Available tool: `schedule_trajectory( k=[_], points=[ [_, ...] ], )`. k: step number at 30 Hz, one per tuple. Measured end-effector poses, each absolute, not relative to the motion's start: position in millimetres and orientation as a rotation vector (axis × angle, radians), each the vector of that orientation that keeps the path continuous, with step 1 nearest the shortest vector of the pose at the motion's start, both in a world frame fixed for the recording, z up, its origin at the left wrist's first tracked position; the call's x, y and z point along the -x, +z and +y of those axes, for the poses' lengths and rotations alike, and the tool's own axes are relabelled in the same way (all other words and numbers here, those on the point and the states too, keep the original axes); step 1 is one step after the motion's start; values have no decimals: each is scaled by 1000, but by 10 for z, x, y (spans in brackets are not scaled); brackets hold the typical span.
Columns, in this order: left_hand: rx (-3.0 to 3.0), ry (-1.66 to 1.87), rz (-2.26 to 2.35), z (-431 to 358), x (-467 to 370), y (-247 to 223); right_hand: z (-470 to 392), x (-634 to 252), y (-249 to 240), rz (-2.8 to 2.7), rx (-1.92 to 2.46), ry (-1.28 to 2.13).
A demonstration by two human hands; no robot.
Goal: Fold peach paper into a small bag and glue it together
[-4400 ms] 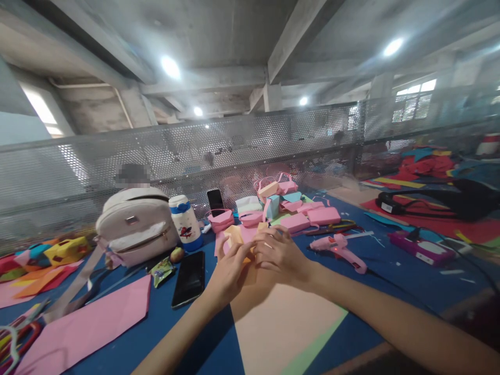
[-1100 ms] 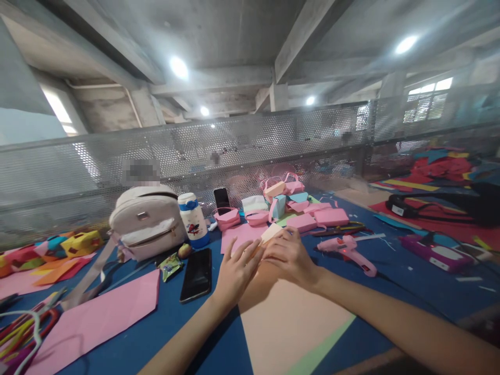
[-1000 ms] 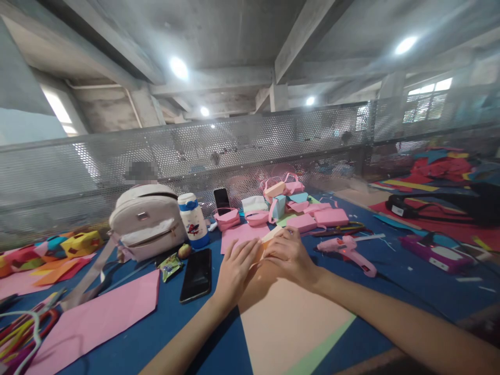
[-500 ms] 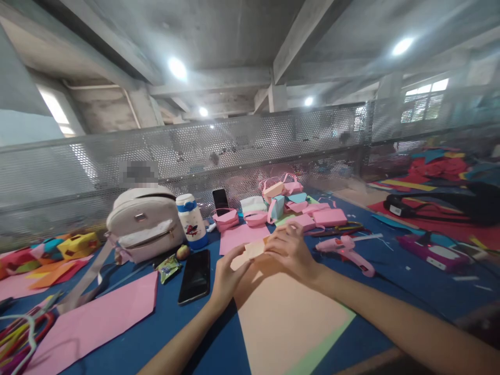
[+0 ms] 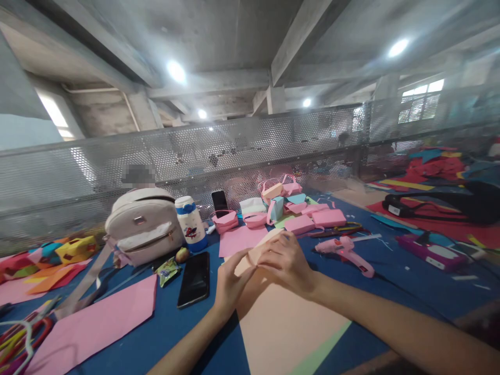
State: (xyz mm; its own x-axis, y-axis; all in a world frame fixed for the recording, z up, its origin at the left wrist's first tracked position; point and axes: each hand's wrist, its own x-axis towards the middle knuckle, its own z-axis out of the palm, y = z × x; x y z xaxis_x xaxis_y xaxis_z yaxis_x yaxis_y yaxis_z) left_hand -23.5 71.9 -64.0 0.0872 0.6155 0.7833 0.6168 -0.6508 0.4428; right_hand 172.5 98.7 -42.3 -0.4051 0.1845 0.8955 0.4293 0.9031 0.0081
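Between my two hands is a small folded piece of peach paper (image 5: 254,254), partly covered by my fingers. My left hand (image 5: 228,281) pinches its left side between thumb and fingers. Curled over the right side, my right hand (image 5: 287,265) presses its fingertips on the same piece. Below them lies a large peach sheet (image 5: 287,328), with a green sheet (image 5: 326,348) showing along its lower right edge. A pink sheet (image 5: 238,240) lies just beyond my hands. To the right rests a pink glue gun (image 5: 347,251) with a lit red light.
Small pink paper bags (image 5: 299,225) stand at the back, beside an upright phone (image 5: 220,202). On the left are a black phone (image 5: 194,279), a bottle (image 5: 191,224), a white backpack (image 5: 144,224), a pink sheet (image 5: 101,323) and scissors (image 5: 27,333). A purple device (image 5: 432,253) lies right.
Both hands have drawn slightly closer together, and my right hand has moved left and a little down over the peach piece. The piece is now tilted and more covered by fingers.
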Motion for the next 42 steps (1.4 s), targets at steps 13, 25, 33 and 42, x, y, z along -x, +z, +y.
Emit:
schedule_trajectory(
  k=[13,25,33,42],
  points=[
    [2332,-1650,-1325,728,245,-673,948,-1715,-392,-2060,428,-316],
    [2282,-1699,-1360,742,225,-657,1035,-1734,-406,-2082,413,-284],
    [2253,-1734,-1398,787,282,-681,1204,-1842,-447,-2039,435,-288],
    [2292,-1735,-1351,767,297,-652,1183,-1837,-433,-2033,446,-278]
  ],
)
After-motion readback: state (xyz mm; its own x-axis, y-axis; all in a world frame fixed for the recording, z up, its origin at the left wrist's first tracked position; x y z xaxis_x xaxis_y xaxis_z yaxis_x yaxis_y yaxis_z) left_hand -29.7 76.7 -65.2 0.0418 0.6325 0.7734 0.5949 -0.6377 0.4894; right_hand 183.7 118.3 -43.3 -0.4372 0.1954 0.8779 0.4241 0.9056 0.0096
